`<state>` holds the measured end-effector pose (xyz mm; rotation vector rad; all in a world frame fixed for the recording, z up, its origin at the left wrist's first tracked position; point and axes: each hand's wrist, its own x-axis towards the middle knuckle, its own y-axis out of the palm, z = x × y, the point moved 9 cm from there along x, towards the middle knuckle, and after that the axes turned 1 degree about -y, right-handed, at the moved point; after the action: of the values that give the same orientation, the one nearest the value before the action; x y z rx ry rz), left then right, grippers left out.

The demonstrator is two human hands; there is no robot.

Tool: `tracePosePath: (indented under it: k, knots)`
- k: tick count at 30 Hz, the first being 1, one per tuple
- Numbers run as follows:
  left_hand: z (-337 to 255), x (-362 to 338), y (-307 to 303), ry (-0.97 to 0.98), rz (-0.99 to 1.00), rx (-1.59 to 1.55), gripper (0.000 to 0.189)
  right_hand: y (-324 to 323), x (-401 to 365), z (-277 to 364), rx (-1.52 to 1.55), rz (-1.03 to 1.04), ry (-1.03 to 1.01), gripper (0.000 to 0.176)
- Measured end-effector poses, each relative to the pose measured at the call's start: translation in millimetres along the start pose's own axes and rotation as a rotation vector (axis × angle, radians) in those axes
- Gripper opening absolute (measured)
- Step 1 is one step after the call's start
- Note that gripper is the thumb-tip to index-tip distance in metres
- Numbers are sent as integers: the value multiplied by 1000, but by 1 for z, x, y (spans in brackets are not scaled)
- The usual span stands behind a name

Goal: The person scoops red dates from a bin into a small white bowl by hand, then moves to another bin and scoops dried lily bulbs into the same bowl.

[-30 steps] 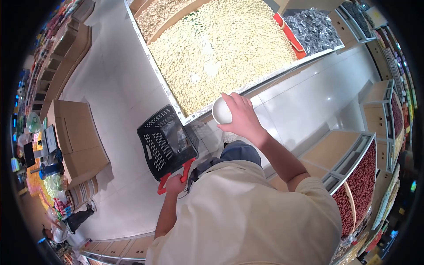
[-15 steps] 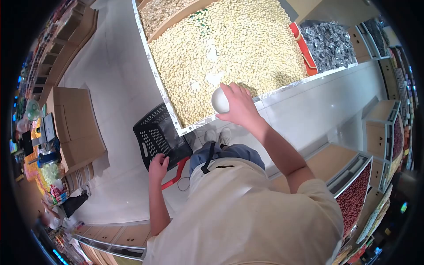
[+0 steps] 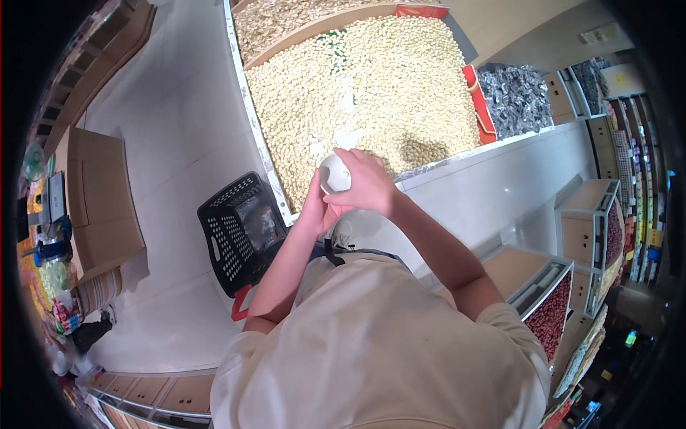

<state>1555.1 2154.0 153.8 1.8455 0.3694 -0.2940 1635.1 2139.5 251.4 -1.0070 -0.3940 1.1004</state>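
Observation:
A small white bowl (image 3: pixel 334 176) is held between my two hands over the near edge of a wide bin of pale nuts or beans (image 3: pixel 400 79). My right hand (image 3: pixel 369 184) grips its right side, with fingers over the rim. From below and the left, my left hand (image 3: pixel 314 211) cups the bowl, its thumb up along the side; some of its fingers are hidden. One small pale piece shows inside the bowl.
A black shopping basket (image 3: pixel 225 247) with a red handle (image 3: pixel 241 304) stands on the floor at my left. Silver-wrapped items (image 3: pixel 516 100) fill a bin beyond a red divider (image 3: pixel 480 104). A cardboard-coloured counter (image 3: pixel 107 207) stands at left; a bin of dark red goods (image 3: pixel 549 318) is at right.
My left hand has come up from beside the basket to the bowl. The bowl and my right hand have shifted slightly left and toward me. The view has shifted a little.

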Motion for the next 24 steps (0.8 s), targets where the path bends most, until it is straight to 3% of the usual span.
tracePosePath:
  k: [6, 8, 9, 11, 15, 18, 19, 20, 24]
  knots:
    - [-15, 11, 0, -12, -63, -10, 63, -7, -8, -3, -43, -107, -32, 92]
    - [-22, 15, -2, -1, -31, -18, 62, -32, -29, -9, 128, -433, -198, 80]
    - [-25, 20, -9, 4, -39, 9, 62, -32, -39, -23, 121, -447, -102, 64]
    - [-35, 26, -15, -4, -53, 73, 62, -15, -74, -71, 221, -490, 60, 52]
    - [-54, 37, -28, 34, -179, 269, 64, 69, -174, -173, 328, -314, 540, 31]
    - [-66, 47, -31, 54, -221, 415, 63, 166, -275, -251, 216, -56, 808, 38]
    - [-70, 52, -31, 92, -248, 415, 59, 204, -316, -281, 128, 81, 862, 33]
    - [-73, 58, -34, 89, -248, 418, 59, 247, -360, -312, 65, 160, 750, 32]
    - [-89, 57, -33, 85, -366, 694, 48, 265, -426, -323, 322, 156, 955, 33]
